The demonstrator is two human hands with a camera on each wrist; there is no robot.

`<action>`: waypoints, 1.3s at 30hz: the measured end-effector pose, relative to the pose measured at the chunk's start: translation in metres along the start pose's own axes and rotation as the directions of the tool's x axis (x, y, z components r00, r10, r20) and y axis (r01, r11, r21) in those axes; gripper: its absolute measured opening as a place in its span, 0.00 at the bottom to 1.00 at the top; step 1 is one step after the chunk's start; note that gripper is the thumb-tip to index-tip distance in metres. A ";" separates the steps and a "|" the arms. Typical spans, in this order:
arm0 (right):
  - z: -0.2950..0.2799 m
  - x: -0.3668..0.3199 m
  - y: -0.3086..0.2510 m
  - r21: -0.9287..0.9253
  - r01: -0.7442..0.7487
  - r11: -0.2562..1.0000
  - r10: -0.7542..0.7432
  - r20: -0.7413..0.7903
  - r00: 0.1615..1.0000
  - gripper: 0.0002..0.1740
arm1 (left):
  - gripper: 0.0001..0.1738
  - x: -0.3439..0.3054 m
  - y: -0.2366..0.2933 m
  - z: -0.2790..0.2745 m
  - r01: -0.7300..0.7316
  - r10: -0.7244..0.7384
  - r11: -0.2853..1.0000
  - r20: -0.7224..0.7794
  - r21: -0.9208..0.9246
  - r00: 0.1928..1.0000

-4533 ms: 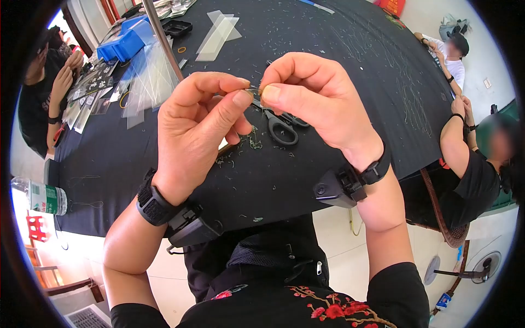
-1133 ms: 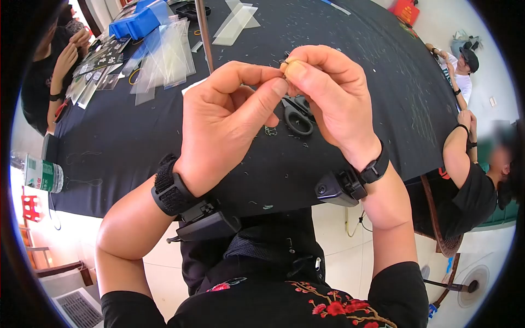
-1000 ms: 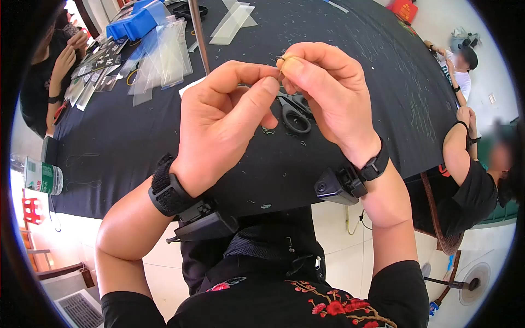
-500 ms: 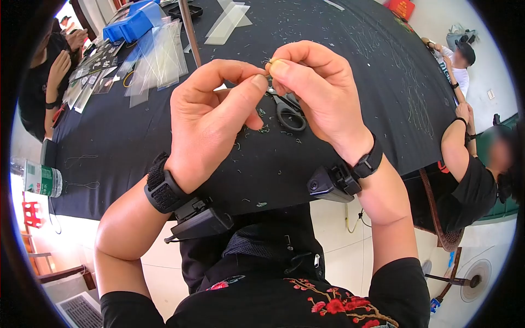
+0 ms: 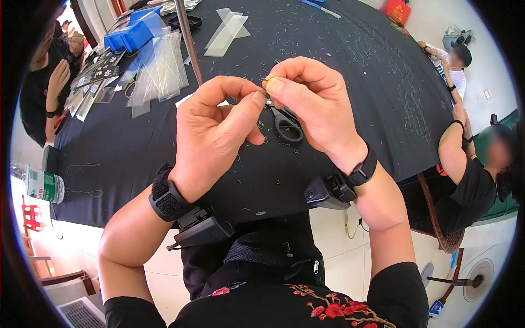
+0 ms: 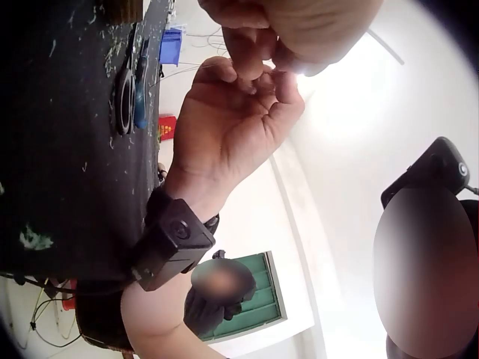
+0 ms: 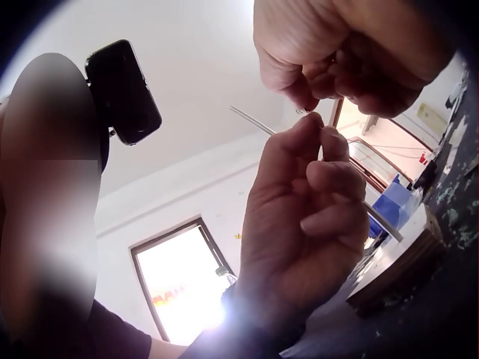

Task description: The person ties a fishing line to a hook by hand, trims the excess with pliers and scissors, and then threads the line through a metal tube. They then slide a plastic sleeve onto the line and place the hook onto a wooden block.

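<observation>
In the head view, both hands meet fingertip to fingertip above the black-covered table. My left hand (image 5: 210, 136) pinches with thumb and index finger. Facing it, my right hand (image 5: 317, 109) pinches a tiny thin strand (image 5: 266, 81), mostly hidden by the fingertips; its kind is too small to tell. The right wrist view catches a small shiny bit at the right fingertips, just above the left hand (image 7: 299, 202). Black-handled scissors (image 5: 277, 128) lie on the cloth beneath the hands, with green thread scraps scattered about.
A metal rod (image 5: 187, 41) stands in a wooden block (image 7: 400, 262) behind my left hand. Clear plastic sheets (image 5: 158, 71) and a blue bin (image 5: 128, 38) lie further left. A bottle (image 5: 46, 186) lies at the left edge. Other people sit at both sides.
Earlier, a thin strand showed across a gap between the fingertips; now the tips are closer and cover most of it. The hands rose slightly, then came lower in view as the head view shifted.
</observation>
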State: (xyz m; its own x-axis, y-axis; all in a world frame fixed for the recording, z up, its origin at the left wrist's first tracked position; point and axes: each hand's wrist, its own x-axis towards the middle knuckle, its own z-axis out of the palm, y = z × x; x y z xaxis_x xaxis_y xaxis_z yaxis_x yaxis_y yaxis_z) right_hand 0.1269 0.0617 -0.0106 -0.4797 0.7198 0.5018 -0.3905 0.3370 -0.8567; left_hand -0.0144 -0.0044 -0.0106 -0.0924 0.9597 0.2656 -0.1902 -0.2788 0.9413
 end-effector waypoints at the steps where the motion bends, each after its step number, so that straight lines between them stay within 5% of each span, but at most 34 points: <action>1: 0.000 0.000 0.000 -0.009 -0.003 1.000 0.003 0.000 1.000 0.04 | 0.06 0.000 0.000 -0.001 -0.002 0.002 1.000 0.001 0.000 1.000; 7: -0.001 0.001 -0.002 0.025 -0.023 0.999 0.024 -0.023 0.999 0.05 | 0.07 0.002 0.002 -0.001 0.054 -0.054 0.991 0.003 -0.124 0.999; 15: -0.001 0.001 -0.002 0.025 -0.024 0.999 0.024 0.002 1.000 0.05 | 0.09 0.001 -0.007 0.003 -0.115 0.115 0.990 0.013 0.084 0.993; 25: -0.003 0.001 -0.003 0.049 -0.027 0.998 0.027 0.006 1.000 0.05 | 0.10 0.001 0.000 0.001 0.018 -0.018 1.000 0.038 0.009 0.999; 39: -0.002 0.001 -0.002 0.046 -0.043 0.998 0.042 0.020 0.999 0.05 | 0.08 0.002 -0.007 0.002 -0.118 0.115 0.989 0.031 0.091 0.993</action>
State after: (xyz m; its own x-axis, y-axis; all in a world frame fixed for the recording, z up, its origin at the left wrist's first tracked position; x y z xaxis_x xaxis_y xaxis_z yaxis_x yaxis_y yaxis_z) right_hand 0.1285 0.0629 -0.0080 -0.5111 0.7213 0.4675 -0.4050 0.2776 -0.8711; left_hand -0.0111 -0.0001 -0.0166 -0.0832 0.9218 0.3785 -0.0882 -0.3852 0.9186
